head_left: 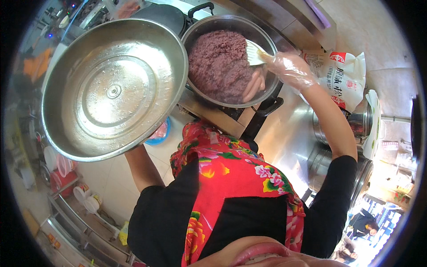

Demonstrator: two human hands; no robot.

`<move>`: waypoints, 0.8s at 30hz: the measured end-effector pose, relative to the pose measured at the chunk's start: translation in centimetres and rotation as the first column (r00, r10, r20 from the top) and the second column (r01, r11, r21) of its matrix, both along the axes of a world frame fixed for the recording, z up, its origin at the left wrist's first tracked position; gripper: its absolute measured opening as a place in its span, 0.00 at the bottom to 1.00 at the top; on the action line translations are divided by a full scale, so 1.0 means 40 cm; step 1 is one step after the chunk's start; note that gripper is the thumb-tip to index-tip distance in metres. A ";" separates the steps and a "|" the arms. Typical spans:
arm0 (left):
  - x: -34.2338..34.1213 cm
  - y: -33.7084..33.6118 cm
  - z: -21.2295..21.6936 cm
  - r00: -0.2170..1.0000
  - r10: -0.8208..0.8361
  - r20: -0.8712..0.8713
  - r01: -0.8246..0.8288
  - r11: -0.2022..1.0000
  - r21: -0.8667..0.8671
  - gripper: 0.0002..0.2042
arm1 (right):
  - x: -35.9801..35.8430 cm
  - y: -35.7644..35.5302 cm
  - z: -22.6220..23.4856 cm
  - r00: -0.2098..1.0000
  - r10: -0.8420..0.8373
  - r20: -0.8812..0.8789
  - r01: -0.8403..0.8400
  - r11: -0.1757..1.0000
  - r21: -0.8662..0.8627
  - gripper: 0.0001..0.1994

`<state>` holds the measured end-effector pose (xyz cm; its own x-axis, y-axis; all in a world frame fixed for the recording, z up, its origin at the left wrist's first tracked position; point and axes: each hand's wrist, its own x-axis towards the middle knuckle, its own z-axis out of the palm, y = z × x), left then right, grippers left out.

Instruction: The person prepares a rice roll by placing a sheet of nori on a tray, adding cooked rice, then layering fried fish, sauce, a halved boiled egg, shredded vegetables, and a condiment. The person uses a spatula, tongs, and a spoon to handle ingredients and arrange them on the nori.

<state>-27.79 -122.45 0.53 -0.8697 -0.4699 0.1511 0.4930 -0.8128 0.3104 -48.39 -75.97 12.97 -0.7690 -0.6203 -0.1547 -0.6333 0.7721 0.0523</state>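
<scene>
Purple rice (218,62) lies in a wide metal pot (265,38), which it covers so fully that most of the bottom is hidden. The left hand is out of sight behind a big metal lid (115,91); only the forearm (144,169) shows below, so how far that grip is closed cannot be told. Glare on the clear glove blurs the fingers of the right hand (291,69), but its grip is closed around the handle of a white scoop (253,52), whose blade meets the rice. The rice looks moist, clumpy and heaped, with pale pink sausages (255,84) beside it at the pot's lower right. Droplets dot the tilted lid, which overlaps the pot's left edge in view and partly blocks a dark round pan (164,15). A white-and-red bag (347,78) stands right of the gloved hand, near the steel tabletop (280,129).
</scene>
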 end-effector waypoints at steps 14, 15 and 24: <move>0.024 0.005 0.005 0.999 0.007 0.048 -0.006 1.000 -0.011 0.23 | -0.049 -0.008 -0.003 0.994 -0.022 0.107 0.025 0.999 -0.031 0.15; 0.025 0.004 0.004 0.999 0.009 0.051 -0.009 1.000 -0.009 0.23 | -0.053 -0.009 -0.008 0.970 -0.056 0.235 0.089 0.987 -0.132 0.15; 0.036 0.016 0.004 0.999 0.008 0.050 -0.008 1.000 -0.007 0.23 | -0.051 -0.018 -0.018 0.904 0.084 0.420 0.070 0.938 -0.338 0.15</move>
<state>-26.36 -121.80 0.67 -0.8727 -0.4757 0.1103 0.4829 -0.8069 0.3402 -50.45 -76.68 12.24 -0.6730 -0.6985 -0.2433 -0.5404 0.6890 -0.4830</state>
